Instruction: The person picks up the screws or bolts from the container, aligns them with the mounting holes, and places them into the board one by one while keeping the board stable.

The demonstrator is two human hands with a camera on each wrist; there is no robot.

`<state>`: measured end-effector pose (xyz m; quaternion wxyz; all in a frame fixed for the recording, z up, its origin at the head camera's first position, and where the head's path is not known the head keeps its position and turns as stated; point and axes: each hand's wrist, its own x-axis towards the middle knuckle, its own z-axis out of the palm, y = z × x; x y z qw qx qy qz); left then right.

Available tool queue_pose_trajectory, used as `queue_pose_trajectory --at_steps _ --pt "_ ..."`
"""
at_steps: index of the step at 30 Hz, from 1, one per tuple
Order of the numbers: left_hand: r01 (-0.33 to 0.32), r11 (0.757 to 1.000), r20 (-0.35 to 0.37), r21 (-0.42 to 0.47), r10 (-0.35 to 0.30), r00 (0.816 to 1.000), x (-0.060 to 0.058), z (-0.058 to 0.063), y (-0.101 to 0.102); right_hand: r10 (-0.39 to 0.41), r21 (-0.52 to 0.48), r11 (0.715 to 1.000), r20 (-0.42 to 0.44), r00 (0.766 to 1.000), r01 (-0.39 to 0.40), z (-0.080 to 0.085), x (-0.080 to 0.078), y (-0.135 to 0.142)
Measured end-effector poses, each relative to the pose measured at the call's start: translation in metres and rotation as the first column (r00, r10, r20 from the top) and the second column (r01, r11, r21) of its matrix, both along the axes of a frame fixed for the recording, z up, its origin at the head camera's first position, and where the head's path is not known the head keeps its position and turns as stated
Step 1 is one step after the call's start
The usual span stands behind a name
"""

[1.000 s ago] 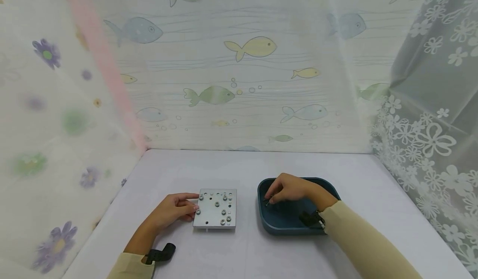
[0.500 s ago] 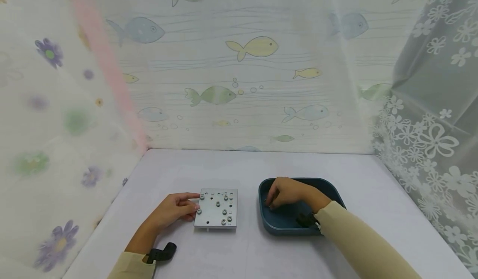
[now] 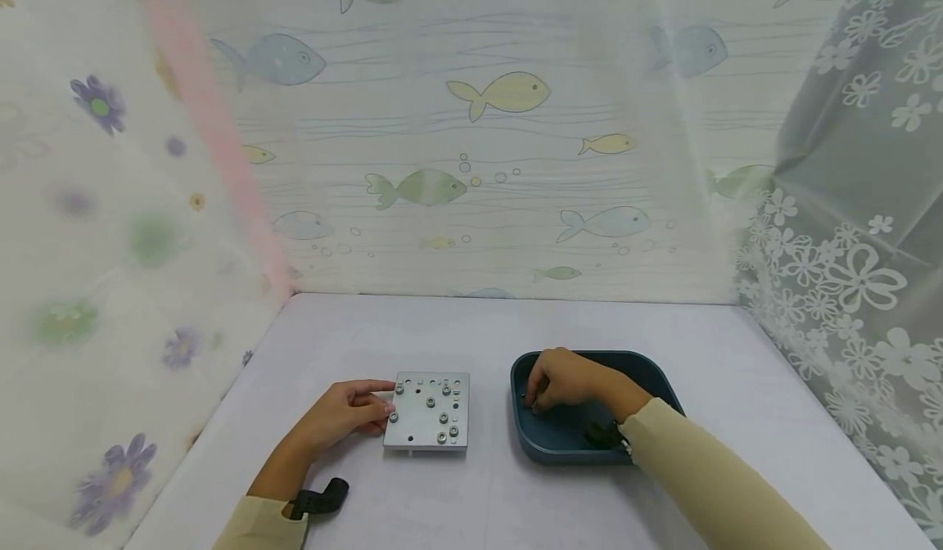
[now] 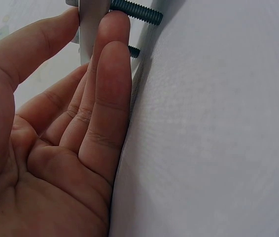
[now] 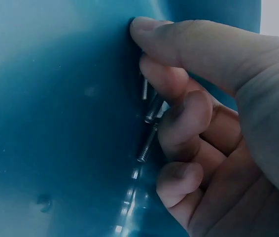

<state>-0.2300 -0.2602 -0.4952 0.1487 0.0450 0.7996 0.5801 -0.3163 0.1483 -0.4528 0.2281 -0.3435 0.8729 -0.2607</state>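
A square silvery metal plate (image 3: 427,427) lies just above the table, with several socket-head bolts standing in its holes. My left hand (image 3: 346,411) holds its left edge. In the left wrist view the thumb touches the plate's edge (image 4: 92,29) and fingers reach underneath, beside a dark threaded bolt shank (image 4: 142,14). My right hand (image 3: 567,380) is down inside a dark blue tray (image 3: 545,457), at its left side, fingers curled. Several small metal screws (image 5: 149,143) lie by those fingers. Whether thumb and forefinger pinch one is hidden.
A white cloth covers the table (image 3: 486,501). Behind it hangs a curtain with fish (image 3: 508,92), and patterned curtains close in both sides. The tray's raised rim surrounds the right hand. Black wrist mounts (image 3: 320,499) sit on the forearms.
Inside the tray, my right hand has shifted slightly and its fingers have curled in more, covering the screws. The left hand keeps its hold on the plate.
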Motion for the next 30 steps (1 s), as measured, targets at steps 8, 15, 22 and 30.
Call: queue_pose_trajectory --at_steps 8,15,22,30 --pt "-0.006 1.0 0.005 0.011 0.006 1.0 0.0 0.0 0.0 0.005 0.01 1.0 -0.013 1.0 -0.005 0.008 0.002 0.001" --pt "-0.005 1.0 0.004 0.011 0.005 1.0 0.0 0.0 0.0 -0.004 -0.001 1.0 -0.049 0.999 0.004 0.022 0.004 0.003" --pt "-0.005 1.0 0.009 0.015 0.005 1.0 -0.001 0.0 0.0 -0.01 -0.024 1.0 -0.09 0.996 0.008 0.034 0.007 0.006" --pt "-0.015 1.0 0.01 -0.008 0.016 1.0 -0.001 -0.001 0.0 -0.04 -0.104 0.994 -0.08 0.996 0.031 0.045 0.011 0.009"
